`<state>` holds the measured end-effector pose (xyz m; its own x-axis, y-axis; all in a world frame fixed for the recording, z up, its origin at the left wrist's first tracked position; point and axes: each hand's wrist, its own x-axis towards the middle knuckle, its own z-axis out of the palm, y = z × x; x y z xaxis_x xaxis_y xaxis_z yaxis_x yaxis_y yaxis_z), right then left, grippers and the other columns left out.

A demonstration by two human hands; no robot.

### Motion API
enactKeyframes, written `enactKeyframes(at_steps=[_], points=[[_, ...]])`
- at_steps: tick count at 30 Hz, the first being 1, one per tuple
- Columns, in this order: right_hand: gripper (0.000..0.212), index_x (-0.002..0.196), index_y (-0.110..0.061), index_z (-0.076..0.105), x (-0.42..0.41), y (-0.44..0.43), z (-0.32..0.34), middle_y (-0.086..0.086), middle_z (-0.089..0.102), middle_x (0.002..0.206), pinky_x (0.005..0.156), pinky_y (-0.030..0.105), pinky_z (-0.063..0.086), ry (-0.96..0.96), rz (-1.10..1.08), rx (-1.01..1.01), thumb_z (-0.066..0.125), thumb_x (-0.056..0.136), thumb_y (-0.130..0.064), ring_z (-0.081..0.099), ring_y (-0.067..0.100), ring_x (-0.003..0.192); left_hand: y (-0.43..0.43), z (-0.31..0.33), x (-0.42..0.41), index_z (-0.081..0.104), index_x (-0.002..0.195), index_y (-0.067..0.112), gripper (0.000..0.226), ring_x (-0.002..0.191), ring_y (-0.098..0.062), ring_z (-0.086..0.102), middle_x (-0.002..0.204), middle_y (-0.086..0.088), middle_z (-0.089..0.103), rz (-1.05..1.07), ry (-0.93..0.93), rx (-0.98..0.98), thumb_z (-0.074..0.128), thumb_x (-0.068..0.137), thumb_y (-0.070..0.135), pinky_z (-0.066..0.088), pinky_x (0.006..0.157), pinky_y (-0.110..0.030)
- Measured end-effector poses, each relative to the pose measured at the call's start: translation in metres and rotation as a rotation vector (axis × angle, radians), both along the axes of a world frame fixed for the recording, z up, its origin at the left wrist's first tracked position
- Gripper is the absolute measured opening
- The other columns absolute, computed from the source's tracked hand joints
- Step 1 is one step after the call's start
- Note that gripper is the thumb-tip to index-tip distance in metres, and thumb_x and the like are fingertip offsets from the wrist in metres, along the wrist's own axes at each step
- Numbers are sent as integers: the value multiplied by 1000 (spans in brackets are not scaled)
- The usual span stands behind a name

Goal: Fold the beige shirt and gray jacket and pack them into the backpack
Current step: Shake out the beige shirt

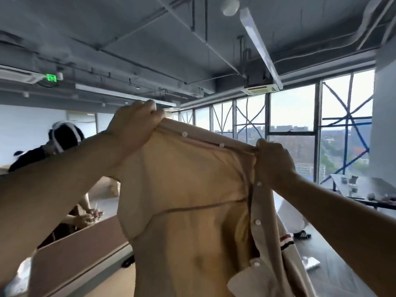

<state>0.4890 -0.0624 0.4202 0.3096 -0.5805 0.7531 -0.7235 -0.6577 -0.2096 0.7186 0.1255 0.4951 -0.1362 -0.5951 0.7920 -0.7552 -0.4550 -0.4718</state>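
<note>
Dangling beige shirt [188, 189] with white buttons [257, 222]

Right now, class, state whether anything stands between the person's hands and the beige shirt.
Nothing does: the left hand and right hand grip the beige shirt by its top edge. No backpack is in view.

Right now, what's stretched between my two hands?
Head view: an edge of the beige shirt runs taut from the left hand to the right hand, with two white buttons along it.
</note>
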Motion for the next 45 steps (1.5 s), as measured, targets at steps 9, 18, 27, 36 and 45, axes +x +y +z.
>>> enactKeyframes(at_steps=[9,18,27,36,45], points=[[15,93,2,66,69,-45,2,17,62,89,72,29,41,-206,482,511,56,90,-9,54,26,85,-10,-31,81,59,113,14,24,98,-44,59,105,-26,63,63,353,-42,50,91,14,45,79,-45],[12,100,-15,58,138,-99,15,-2,51,82,53,17,40,423,485,216,61,88,-18,52,16,77,-77,-57,134,49,120,3,29,104,-35,49,107,-19,47,373,927,104,52,91,6,33,83,-30],[36,126,-5,51,219,-146,46,6,53,98,55,22,33,-340,930,501,50,90,-2,50,15,80,-229,-116,52,-25,145,33,135,139,-24,29,151,-4,29,-155,719,81,80,62,51,20,113,-46],[67,138,-16,33,217,-239,-10,9,59,117,81,27,45,3,1087,855,65,85,-39,57,14,97,-285,-112,96,53,128,19,38,100,-15,59,111,1,65,-239,843,-267,53,92,8,35,66,-6],[107,150,-34,16,230,-265,-183,-5,34,149,109,26,31,808,997,898,68,64,-71,36,15,133,-259,-82,127,49,129,14,36,113,-23,57,124,-7,61,-96,794,-323,50,94,7,42,87,-23]])
